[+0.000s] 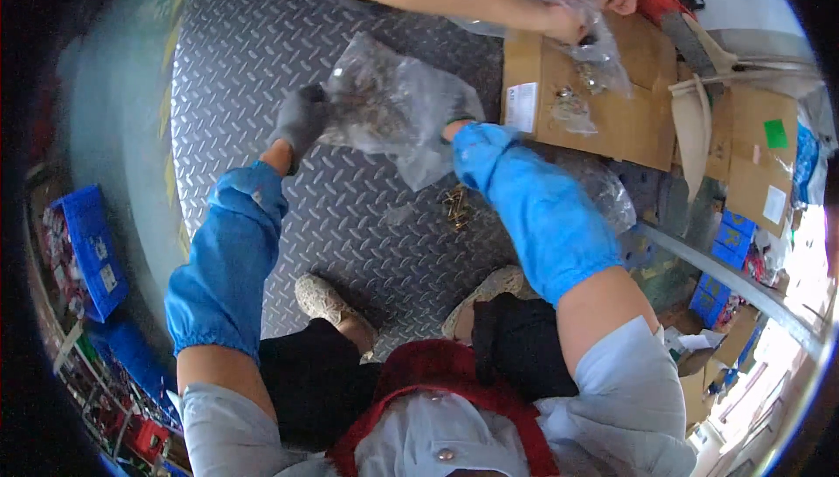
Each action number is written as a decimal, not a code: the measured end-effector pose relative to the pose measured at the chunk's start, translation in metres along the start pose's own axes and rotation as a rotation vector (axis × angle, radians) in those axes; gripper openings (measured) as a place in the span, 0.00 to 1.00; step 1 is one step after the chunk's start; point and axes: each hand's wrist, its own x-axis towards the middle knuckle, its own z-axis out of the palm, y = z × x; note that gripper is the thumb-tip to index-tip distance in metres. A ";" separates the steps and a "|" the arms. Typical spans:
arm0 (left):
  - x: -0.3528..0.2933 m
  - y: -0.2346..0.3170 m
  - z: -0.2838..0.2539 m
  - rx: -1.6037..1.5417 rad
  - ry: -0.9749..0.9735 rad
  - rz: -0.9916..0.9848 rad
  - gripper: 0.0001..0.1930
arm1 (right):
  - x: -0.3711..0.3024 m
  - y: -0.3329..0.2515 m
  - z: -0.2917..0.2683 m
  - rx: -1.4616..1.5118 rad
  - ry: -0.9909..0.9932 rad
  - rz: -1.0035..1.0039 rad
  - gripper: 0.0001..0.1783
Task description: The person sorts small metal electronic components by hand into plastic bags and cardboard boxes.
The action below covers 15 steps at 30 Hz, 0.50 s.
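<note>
A clear plastic bag (pixel 384 97) with small metal parts in it spreads between my hands over the dark tread-plate floor. My left hand (pixel 301 118), in a grey glove, is closed at the bag's left edge. At the bag's right end, my right hand (pixel 458 117) grips the plastic; its fingers are largely hidden by the wrist and the film. Blue sleeve covers are on both forearms. A small pile of brass-coloured metal pieces (pixel 456 208) lies on the floor below the bag, near my right forearm.
A co-worker's hand (pixel 568 24) holds a small clear bag (pixel 603 48) over a cardboard box (pixel 642 118) at upper right. Another clear bag (pixel 603 188) lies below that box. A metal rail (pixel 725 271) runs along the right; a blue bin (pixel 94 250) stands far left.
</note>
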 end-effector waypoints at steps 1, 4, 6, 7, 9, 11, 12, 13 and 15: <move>-0.004 0.010 -0.002 0.006 0.000 -0.014 0.17 | -0.001 0.017 -0.003 0.022 -0.014 -0.011 0.25; -0.008 0.031 -0.009 0.019 0.014 0.025 0.15 | 0.005 0.044 0.001 0.106 -0.065 -0.089 0.25; 0.004 -0.027 -0.011 0.091 0.019 -0.065 0.13 | -0.002 0.031 0.010 0.179 -0.095 -0.187 0.25; 0.008 -0.047 -0.007 0.128 -0.026 -0.103 0.11 | -0.001 0.033 0.013 0.202 -0.108 -0.212 0.25; 0.003 -0.028 0.011 0.206 0.038 -0.085 0.12 | 0.003 0.050 0.015 0.209 -0.126 -0.211 0.25; -0.023 0.001 0.010 0.295 0.134 0.002 0.16 | -0.006 0.040 0.009 0.225 -0.145 -0.214 0.25; -0.038 -0.003 0.001 0.312 0.139 -0.028 0.16 | -0.019 -0.001 -0.012 0.297 -0.164 -0.242 0.24; -0.043 0.003 -0.002 0.333 0.173 0.083 0.17 | -0.026 -0.022 -0.031 0.352 -0.164 -0.257 0.23; -0.048 0.035 0.001 0.337 0.198 0.217 0.19 | -0.027 -0.013 -0.027 0.246 -0.088 -0.182 0.22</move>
